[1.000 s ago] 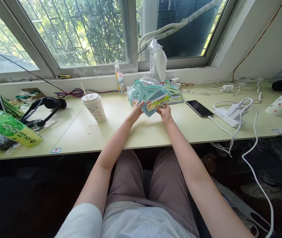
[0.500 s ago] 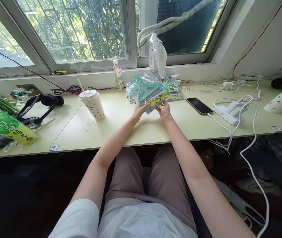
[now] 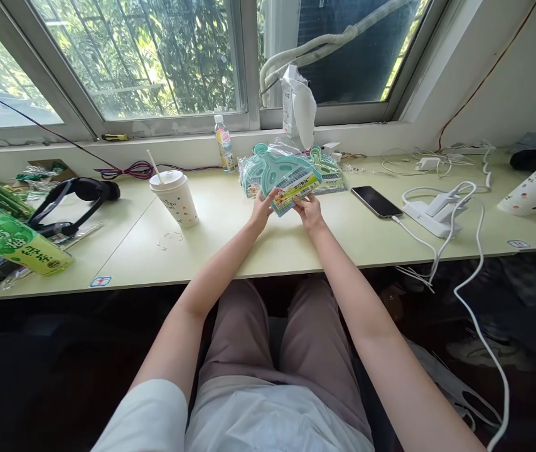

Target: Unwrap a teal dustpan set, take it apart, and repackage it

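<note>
In the middle of the desk I hold a small teal dustpan [image 3: 275, 174], tilted toward me, with a yellow and white printed label across its lower part. My left hand [image 3: 262, 212] is closed on its lower left edge, thumb over the front of the label. At the lower right corner my right hand [image 3: 310, 212] pinches it. Close behind lie more teal and green packs in clear plastic wrap [image 3: 331, 168], partly covered by the dustpan. The fingers behind it are hidden.
A lidded paper cup [image 3: 176, 198] with a straw stands left, a small bottle [image 3: 224, 144] by the sill. Headphones [image 3: 73, 201] and a green packet [image 3: 14, 242] lie far left. On the right are a phone [image 3: 377, 201], a power strip [image 3: 432, 216] and white cables.
My left thumb has shifted up and inward over the label. The dustpan stays almost in place, and the view has drifted slightly.
</note>
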`<action>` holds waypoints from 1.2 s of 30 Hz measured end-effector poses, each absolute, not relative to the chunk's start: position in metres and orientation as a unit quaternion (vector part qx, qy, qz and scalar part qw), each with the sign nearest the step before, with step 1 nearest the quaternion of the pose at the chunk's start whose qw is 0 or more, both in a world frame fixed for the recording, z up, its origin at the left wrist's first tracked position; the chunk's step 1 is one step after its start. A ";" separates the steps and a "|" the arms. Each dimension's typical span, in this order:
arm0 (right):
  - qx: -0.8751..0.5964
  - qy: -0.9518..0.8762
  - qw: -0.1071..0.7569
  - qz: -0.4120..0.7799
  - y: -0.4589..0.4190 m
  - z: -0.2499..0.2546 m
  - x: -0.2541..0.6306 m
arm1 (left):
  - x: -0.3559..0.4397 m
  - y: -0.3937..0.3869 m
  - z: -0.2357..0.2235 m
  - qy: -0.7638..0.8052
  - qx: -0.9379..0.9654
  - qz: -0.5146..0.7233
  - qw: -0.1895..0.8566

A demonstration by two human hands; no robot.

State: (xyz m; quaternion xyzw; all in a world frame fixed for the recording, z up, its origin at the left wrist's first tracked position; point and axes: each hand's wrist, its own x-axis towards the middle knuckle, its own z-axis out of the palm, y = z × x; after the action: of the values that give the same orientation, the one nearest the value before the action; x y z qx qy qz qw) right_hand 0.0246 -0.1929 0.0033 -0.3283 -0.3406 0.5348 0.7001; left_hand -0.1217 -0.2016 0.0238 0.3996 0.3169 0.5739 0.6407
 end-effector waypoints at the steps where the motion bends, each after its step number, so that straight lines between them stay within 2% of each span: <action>1: -0.329 -0.341 0.697 0.538 -0.192 0.002 0.025 | -0.121 -0.199 0.021 0.322 0.408 0.578 0.629; 9: -0.351 -0.329 0.702 0.525 -0.188 -0.002 0.027 | -0.125 -0.198 0.015 0.295 0.475 0.500 0.661; 20: -0.386 -0.275 0.681 0.558 -0.195 0.013 0.026 | -0.132 -0.190 0.012 0.332 0.514 0.499 0.613; 26: -0.408 -0.179 0.720 0.532 -0.194 0.012 0.037 | -0.136 -0.188 0.012 0.329 0.560 0.450 0.613; 36: -0.421 -0.177 0.719 0.524 -0.191 0.006 0.043 | -0.141 -0.185 0.011 0.328 0.576 0.415 0.624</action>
State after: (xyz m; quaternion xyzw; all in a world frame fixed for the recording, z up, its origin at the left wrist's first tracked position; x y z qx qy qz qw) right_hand 0.0430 -0.1914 0.0063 -0.4213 -0.1771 0.5240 0.7187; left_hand -0.1412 -0.1854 0.0114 0.5756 0.3284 0.4147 0.6236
